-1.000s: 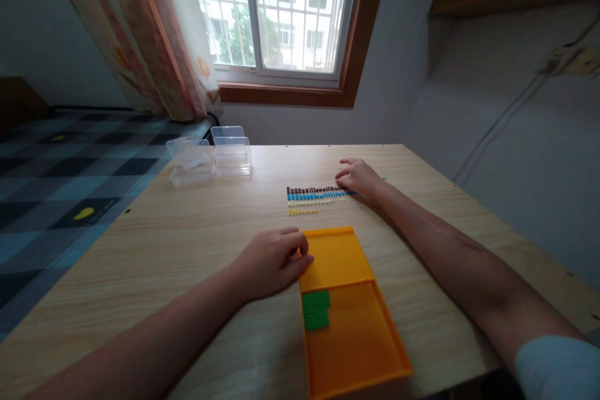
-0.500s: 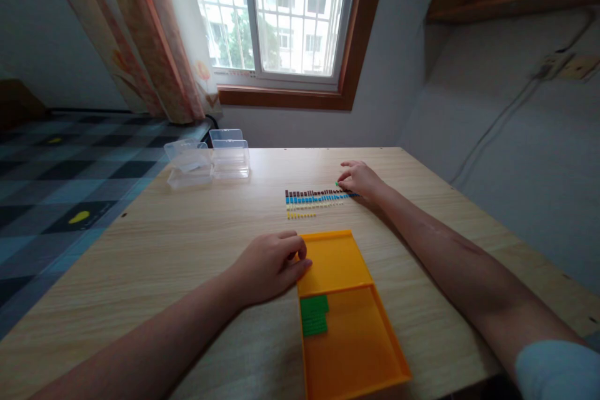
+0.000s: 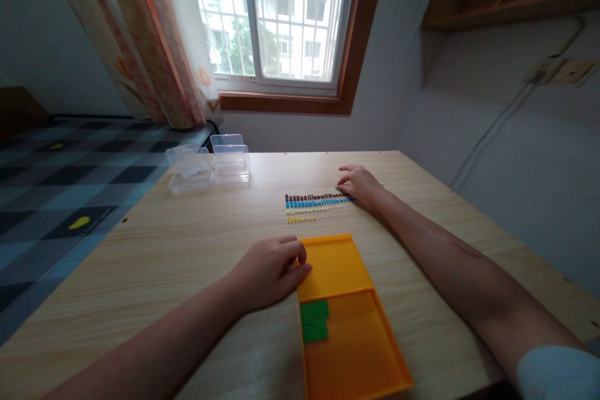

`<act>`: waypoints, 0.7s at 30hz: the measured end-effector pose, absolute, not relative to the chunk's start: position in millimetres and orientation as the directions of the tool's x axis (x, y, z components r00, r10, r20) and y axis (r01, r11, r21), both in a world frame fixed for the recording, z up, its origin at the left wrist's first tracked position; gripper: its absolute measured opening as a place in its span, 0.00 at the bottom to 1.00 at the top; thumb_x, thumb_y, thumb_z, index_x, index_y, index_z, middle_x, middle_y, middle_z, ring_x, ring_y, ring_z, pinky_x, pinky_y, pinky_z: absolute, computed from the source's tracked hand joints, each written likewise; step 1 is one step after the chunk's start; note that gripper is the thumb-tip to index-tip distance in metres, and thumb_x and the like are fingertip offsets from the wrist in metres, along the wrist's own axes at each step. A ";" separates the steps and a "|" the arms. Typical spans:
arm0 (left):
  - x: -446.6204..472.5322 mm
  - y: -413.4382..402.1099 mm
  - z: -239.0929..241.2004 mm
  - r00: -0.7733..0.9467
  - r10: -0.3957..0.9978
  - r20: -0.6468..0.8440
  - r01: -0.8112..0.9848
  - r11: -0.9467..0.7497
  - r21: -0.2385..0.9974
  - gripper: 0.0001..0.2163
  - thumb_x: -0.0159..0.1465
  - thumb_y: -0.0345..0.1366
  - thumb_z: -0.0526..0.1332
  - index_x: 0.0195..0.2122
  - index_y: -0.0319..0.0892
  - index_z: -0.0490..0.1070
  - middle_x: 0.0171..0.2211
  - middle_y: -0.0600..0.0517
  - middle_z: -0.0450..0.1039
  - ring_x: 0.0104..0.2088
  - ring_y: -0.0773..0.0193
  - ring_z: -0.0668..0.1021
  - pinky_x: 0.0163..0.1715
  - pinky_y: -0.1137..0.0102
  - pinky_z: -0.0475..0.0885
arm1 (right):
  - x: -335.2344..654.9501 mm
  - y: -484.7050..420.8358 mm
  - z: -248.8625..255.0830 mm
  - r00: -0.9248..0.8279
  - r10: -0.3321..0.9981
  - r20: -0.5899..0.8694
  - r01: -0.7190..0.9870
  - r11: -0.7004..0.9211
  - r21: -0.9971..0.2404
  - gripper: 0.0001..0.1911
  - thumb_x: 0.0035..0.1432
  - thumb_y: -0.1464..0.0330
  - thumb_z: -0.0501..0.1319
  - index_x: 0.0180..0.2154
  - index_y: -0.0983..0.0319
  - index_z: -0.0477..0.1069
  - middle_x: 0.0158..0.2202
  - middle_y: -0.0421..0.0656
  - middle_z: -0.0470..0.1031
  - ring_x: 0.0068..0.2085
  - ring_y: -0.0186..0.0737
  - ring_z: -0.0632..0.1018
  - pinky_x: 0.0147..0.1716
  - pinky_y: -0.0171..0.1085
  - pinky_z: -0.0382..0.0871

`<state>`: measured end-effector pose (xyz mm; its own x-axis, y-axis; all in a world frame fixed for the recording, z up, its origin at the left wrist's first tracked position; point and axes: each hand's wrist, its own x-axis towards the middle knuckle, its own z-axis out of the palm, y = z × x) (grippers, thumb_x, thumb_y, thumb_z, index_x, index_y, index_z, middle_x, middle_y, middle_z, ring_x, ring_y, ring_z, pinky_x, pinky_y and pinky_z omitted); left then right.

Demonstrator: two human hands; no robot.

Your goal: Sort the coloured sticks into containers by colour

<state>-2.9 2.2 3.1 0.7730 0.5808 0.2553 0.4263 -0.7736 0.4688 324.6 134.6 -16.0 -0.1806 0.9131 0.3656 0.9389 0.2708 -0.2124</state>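
My left hand point(image 3: 276, 265) lies at the left rim of an orange two-part tray point(image 3: 335, 265), its fingers curled and thumb gripping the edge. Against the left wall of the tray's nearer compartment sits a block of small green pieces point(image 3: 314, 320). Farther out, my right hand point(image 3: 359, 184) is low over the table with thumb and fingertips pinched on a small green piece point(image 3: 337, 187). Just below it run rows of tiny pieces: dark brown point(image 3: 300, 198), blue point(image 3: 304, 204), pale point(image 3: 309, 211) and yellow point(image 3: 300, 220). My right hand covers part of their right ends.
Clear plastic boxes point(image 3: 230, 165) with raised lids stand at the back left of the wooden table point(image 3: 187, 262). Beyond its left edge is a checked cloth surface point(image 3: 70, 169). A window point(image 3: 290, 19) and walls are behind.
The view has tilted up slightly, so everything sits a bit lower. A bit of green now shows beyond the right side of my right hand. Both hands keep nearly the same place.
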 end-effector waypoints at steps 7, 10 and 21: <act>-3.1 2.3 2.4 0.775 0.575 0.262 0.423 -0.780 0.460 0.07 0.67 0.34 0.58 0.30 0.43 0.66 0.29 0.54 0.70 0.26 0.65 0.70 0.27 0.71 0.61 | 328.5 124.8 15.5 -0.161 0.869 0.468 0.924 0.299 -0.237 0.04 0.59 0.71 0.69 0.34 0.61 0.85 0.58 0.52 0.77 0.60 0.54 0.74 0.64 0.53 0.64; -3.0 2.7 2.2 0.779 0.569 0.263 0.419 -0.785 0.456 0.06 0.66 0.34 0.59 0.31 0.43 0.67 0.29 0.54 0.70 0.26 0.65 0.70 0.27 0.72 0.61 | 331.9 103.1 53.7 -0.152 0.838 0.524 0.908 0.328 -0.262 0.05 0.62 0.70 0.67 0.36 0.61 0.84 0.55 0.50 0.79 0.57 0.52 0.77 0.61 0.53 0.66; -1.7 1.8 0.3 0.788 0.557 0.262 0.419 -0.798 0.434 0.07 0.67 0.36 0.60 0.31 0.43 0.68 0.29 0.54 0.71 0.27 0.65 0.71 0.28 0.71 0.61 | 249.0 -100.6 77.3 -0.761 0.648 0.035 0.573 0.696 -0.432 0.10 0.70 0.73 0.60 0.36 0.59 0.77 0.37 0.38 0.80 0.38 0.33 0.77 0.38 0.34 0.67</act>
<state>-1.7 1.8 0.3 0.7880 0.5569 0.2624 0.4192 -0.7976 0.4337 249.0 -100.6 77.3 -0.7607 0.6482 0.0348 0.5735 0.6962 -0.4317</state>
